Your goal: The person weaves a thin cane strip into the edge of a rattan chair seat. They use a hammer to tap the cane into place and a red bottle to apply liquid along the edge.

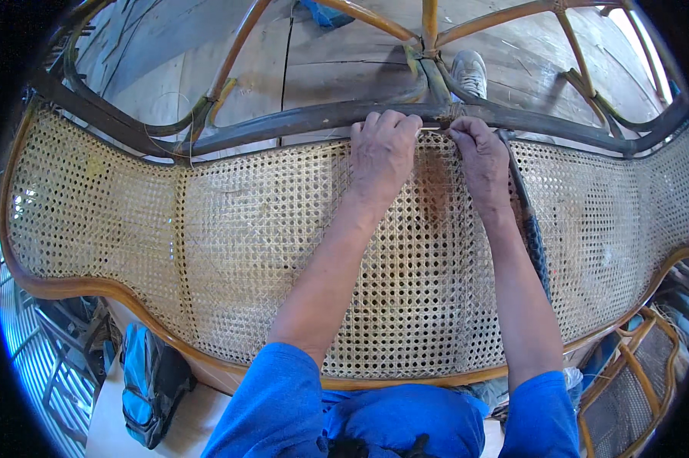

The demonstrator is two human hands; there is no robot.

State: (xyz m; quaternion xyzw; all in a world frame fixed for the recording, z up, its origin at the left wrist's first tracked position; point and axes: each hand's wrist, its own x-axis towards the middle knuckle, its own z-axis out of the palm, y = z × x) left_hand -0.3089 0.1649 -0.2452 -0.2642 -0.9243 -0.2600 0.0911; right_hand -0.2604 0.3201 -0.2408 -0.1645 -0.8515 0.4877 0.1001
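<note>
- Spanning the whole view from left edge to right edge: a woven cane panel [245,244] in a bent rattan frame [77,288], open hexagonal weave, pale straw colour, curved by the lens.
- Lying below the panel's lower-left edge: a dark blue-and-black bag [150,382] on a pale surface, beside metal bars.
- Running along the panel's top edge: a dark grey rail [283,122], with lighter rattan struts [237,53] branching off behind it.
- Pressing at the top edge near the centre: left hand [383,149], fingers curled and closed over the rail and the weave's border, apparently steadying the cane where it meets the frame.
- Pinching just beside it: right hand [478,153], fingertips closed on what looks like a thin cane strand [434,129] at a bound joint in the rail; too fine to confirm more.
- Trailing down under the right forearm: a dark slender tool or wrapped rod [532,229], crossing the weave toward the lower edge.
- Showing beyond the rail: worn wooden floorboards [337,53] and a grey shoe [469,72].
- Leaning at the lower-right corner: another cane-and-rattan piece [635,382].
</note>
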